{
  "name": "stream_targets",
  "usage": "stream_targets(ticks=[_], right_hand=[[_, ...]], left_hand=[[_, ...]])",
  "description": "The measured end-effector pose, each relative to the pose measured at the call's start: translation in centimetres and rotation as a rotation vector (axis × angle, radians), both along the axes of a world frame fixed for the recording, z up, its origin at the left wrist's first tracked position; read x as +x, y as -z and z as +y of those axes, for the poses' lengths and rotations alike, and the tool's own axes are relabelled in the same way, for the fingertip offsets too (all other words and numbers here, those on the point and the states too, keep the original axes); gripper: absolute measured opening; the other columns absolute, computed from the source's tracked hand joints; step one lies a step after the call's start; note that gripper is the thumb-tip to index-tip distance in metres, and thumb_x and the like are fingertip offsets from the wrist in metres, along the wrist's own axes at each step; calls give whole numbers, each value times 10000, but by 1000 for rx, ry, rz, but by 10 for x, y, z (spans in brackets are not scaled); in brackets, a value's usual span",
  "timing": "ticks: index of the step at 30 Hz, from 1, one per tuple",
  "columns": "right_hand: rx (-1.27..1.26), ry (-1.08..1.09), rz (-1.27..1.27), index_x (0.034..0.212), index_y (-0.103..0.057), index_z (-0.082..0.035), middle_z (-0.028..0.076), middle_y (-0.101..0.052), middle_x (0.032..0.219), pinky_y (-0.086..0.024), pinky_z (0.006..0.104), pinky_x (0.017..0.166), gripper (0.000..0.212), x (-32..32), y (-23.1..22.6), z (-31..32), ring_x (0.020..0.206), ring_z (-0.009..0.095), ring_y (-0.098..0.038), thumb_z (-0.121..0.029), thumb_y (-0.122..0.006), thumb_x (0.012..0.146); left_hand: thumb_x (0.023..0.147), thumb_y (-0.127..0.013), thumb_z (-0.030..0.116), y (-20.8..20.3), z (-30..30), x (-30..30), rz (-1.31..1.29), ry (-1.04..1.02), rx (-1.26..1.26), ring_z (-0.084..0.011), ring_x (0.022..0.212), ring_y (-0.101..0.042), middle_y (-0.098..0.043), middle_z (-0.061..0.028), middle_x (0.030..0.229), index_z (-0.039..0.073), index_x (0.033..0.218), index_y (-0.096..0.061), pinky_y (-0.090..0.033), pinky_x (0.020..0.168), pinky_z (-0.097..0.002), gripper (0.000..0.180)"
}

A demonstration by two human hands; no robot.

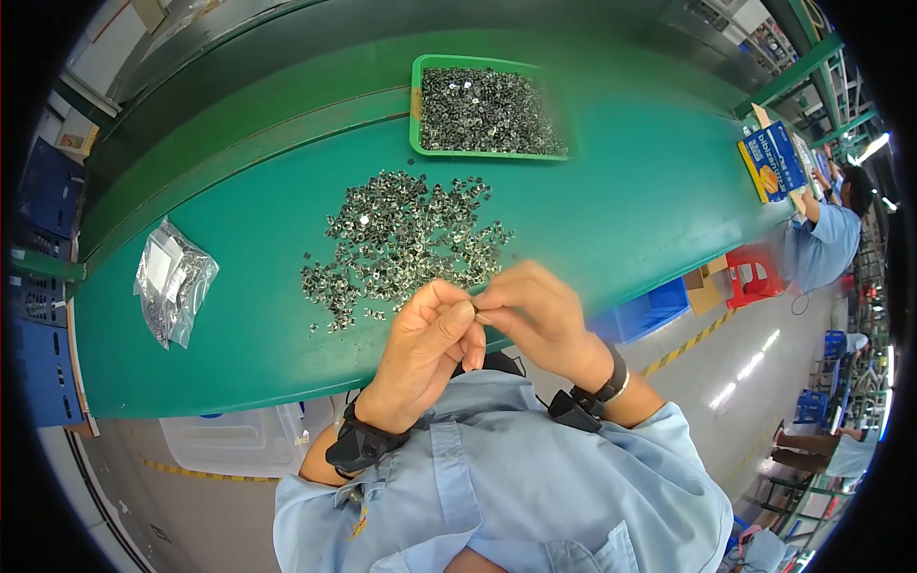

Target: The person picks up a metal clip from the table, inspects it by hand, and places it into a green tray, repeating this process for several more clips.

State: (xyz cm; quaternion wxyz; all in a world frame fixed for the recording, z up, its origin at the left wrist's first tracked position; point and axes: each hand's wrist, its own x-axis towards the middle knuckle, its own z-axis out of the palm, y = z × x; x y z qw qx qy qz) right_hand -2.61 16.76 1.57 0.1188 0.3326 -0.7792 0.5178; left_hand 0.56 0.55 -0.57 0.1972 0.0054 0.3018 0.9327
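One light-blue, button-front cloth shirt (592,477) is covering the wearer's torso nearest the camera. Two bare hands are meeting at the near edge of one green, smooth-topped workbench (650,220). The left hand (417,349) is pinching thumb against forefinger, its other fingers curling loosely; the right hand (544,320) is pressing thumb and forefinger together from the opposite side. Between these closed fingertips, the hands are gripping one small dark piece (476,308), its shape mostly hidden. Two black wrist devices (361,446) are being worn, one per forearm.

One spread pile of small, squarish, silver-and-dark metal pieces (411,239) is lying just beyond the hands; the pieces are too numerous to count. One rectangular green plastic tray (487,155) is standing behind the pile, holding similar pieces, likewise uncountable. One clear plastic bag (177,286) is lying left of the pile. One blue-and-yellow cardboard box (776,162) is standing at the bench's far right.
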Motion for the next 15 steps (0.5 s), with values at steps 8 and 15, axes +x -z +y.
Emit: stream_targets(ticks=[8, 15], right_hand=[[-87, -57, -14, 906, -614, -37, 71, -602, 835, -499, 293, 595, 205, 6, -3, 8, 756, 205, -602, -3, -699, 723], [-2, 16, 21, 901, -613, -55, 68, -610, 846, -472, 295, 640, 199, 6, 7, 16, 767, 206, -591, 24, -681, 732]], left_hand=[[903, -562, 170, -1, 10, 0, 74, 105, 170, -155, 521, -546, -602, -81, 723, 43, 921, -503, -437, 464, -268, 142], [919, -535, 176, -5, 9, -2, 55, 52, -148, -163, 516, -537, -586, -72, 687, 43, 919, -502, -439, 484, -275, 136]])
